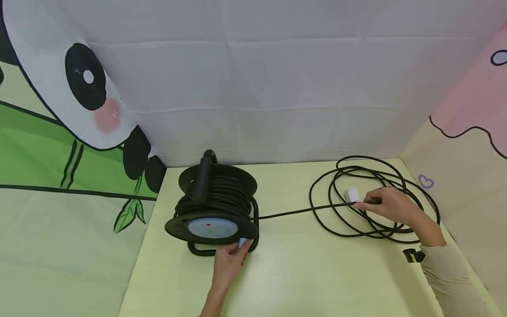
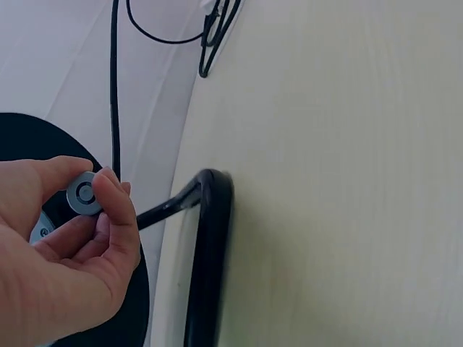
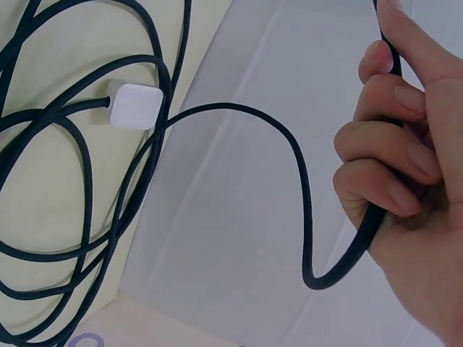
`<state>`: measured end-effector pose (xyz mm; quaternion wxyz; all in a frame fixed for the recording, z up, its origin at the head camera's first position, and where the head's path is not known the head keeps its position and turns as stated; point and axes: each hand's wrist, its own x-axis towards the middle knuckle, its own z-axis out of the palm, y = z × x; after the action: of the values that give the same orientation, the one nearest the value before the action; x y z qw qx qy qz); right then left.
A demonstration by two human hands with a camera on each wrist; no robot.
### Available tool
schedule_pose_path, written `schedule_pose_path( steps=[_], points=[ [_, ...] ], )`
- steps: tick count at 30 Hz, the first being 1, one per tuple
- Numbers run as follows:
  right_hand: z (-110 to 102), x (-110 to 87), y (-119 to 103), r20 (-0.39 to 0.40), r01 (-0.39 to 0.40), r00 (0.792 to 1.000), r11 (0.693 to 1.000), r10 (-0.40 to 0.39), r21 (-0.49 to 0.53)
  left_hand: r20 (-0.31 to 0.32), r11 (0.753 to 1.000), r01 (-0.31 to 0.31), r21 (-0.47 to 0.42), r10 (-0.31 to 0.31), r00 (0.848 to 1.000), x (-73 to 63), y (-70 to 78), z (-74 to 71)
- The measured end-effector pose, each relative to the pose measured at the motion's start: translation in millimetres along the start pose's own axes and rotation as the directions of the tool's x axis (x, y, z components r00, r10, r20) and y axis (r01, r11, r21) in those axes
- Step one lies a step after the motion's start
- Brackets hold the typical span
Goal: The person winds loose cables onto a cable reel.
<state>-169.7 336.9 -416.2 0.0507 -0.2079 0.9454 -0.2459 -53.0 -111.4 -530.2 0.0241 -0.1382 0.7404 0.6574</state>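
One cable reel (image 1: 214,207): round black plastic drum with two flat flanges, seated in a bent black tubular frame (image 2: 210,246) with a thick upright carrying handle (image 1: 204,174), standing at the left-centre of the pale yellow-green table (image 1: 301,273). Smooth, matt table surface. Pale blue-grey round face plate (image 1: 212,227) on the near flange, with a small red mark at its centre. One small round grey-blue crank knob (image 2: 85,193), ringed like a washer, at the rim of the near flange. Left hand (image 1: 229,262) pinching that knob between thumb and forefinger, remaining fingers curled beneath. One black round-section cable (image 1: 293,212), smooth rubbery sheath, wound in tight turns on the drum, then running straight to the right across the table into a loose heap of several overlapping loops (image 1: 372,198) near the far right corner. One white plug (image 1: 351,194), squarish with rounded corners, lying among those loops just beside the right hand. Right hand (image 1: 390,204) closed round the cable, fingers curled over it, cable bending in a slack U below the fist in the right wrist view. One small black object with a yellow mark (image 1: 412,255) on the table near the right forearm, beige sleeve (image 1: 447,277) just beside it; kind not discernible. Creased white fabric backdrop (image 1: 277,88) behind, panda-and-bamboo print (image 1: 83,97) at left, pink cartoon panel (image 1: 471,101) at right.
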Motion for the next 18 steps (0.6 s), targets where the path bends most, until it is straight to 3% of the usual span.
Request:
schedule_pose_path(
  steps=[11,18],
  points=[
    [-5,-6.8,2,0.02,-0.022,1.0,1.0,0.022,-0.001,-0.063,0.997,-0.011,0.074,0.015,0.998,3.4,-17.9,-27.9],
    [-7,-8.7,7,-0.045,-0.033,0.999,0.998,0.031,-0.054,-0.119,0.997,0.05,0.064,-0.042,0.992,4.4,-20.5,-51.3]
  ],
)
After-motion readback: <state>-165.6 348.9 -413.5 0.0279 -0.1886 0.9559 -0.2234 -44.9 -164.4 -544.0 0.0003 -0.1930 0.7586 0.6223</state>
